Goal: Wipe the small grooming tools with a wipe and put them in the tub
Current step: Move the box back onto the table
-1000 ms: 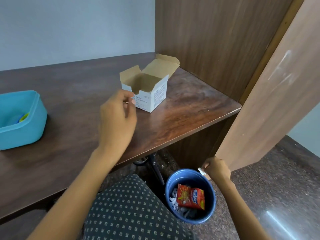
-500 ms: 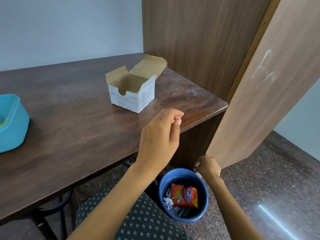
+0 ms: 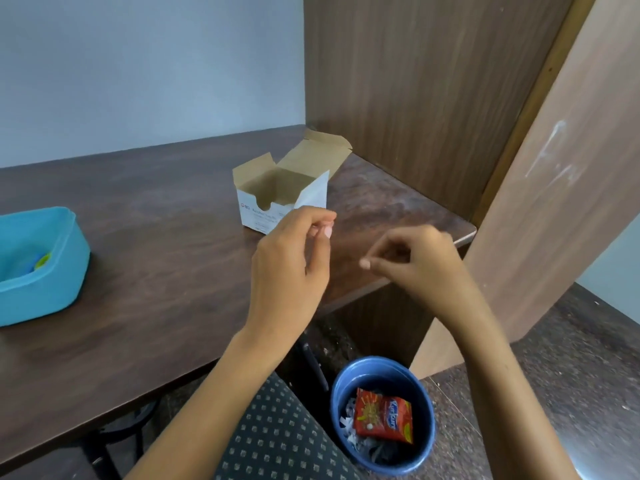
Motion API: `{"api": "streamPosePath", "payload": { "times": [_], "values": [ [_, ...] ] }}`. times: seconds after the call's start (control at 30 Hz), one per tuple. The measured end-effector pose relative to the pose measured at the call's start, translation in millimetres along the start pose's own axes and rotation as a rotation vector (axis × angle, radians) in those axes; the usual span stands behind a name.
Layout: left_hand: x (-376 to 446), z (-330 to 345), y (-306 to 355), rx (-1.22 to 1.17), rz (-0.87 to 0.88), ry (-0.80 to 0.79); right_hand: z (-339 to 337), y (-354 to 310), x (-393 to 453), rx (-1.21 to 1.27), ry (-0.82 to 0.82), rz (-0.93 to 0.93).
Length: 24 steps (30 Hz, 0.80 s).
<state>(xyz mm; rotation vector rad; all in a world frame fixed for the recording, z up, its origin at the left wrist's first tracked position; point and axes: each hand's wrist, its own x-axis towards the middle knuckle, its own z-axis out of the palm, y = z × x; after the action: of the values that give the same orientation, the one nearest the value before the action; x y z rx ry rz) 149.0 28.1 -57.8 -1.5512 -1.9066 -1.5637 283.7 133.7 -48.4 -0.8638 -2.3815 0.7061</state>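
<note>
Since last frame, right hand (image 3: 412,258) rises from bin (image 3: 382,414), fingers curled, empty; left hand (image 3: 294,251) pinches wipe sachet (image 3: 313,194). I advise tearing at the corner.

Counter (image 3: 156,271): a broad bare stretch runs from the tub (image 3: 38,268) at the left edge to the open cardboard box (image 3: 277,188) near the back right corner. The tall wood panel (image 3: 415,98) closes the right edge behind the box. Both hands, left (image 3: 291,265) and right (image 3: 415,261), hang over the front right corner, just in front of the box. Below that corner, the waste bin (image 3: 381,372) stands on the floor beside the slanted door (image 3: 554,202).
</note>
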Motion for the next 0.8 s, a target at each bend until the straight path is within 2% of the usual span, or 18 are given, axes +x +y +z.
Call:
{"api": "streamPosePath", "payload": {
  "times": [0.07, 0.13, 0.23, 0.33, 0.47, 0.57, 0.8],
  "values": [
    [8, -11, -5, 0.021, -0.031, 0.054, 1, -18, 22, 0.113, 0.134, -0.061],
    [15, -20, -16, 0.062, -0.103, 0.112, 10, -25, 49, 0.192, 0.197, -0.059],
    [23, -31, -34, 0.168, -0.245, 0.133, 28, -23, 84, 0.195, 0.112, 0.033],
    [28, -36, -50, 0.317, -0.421, 0.024, 47, -18, 103, 0.19, 0.009, 0.13],
    [39, -38, -63, 0.241, -0.622, -0.137, 63, -11, 108, 0.272, -0.071, 0.191],
    [44, -37, -69, 0.198, -0.626, -0.183, 69, -16, 107, 0.301, -0.079, 0.17],
    [45, -50, -81, 0.064, -0.591, -0.073, 95, -48, 103, 0.275, -0.109, 0.038]
  ]
}}
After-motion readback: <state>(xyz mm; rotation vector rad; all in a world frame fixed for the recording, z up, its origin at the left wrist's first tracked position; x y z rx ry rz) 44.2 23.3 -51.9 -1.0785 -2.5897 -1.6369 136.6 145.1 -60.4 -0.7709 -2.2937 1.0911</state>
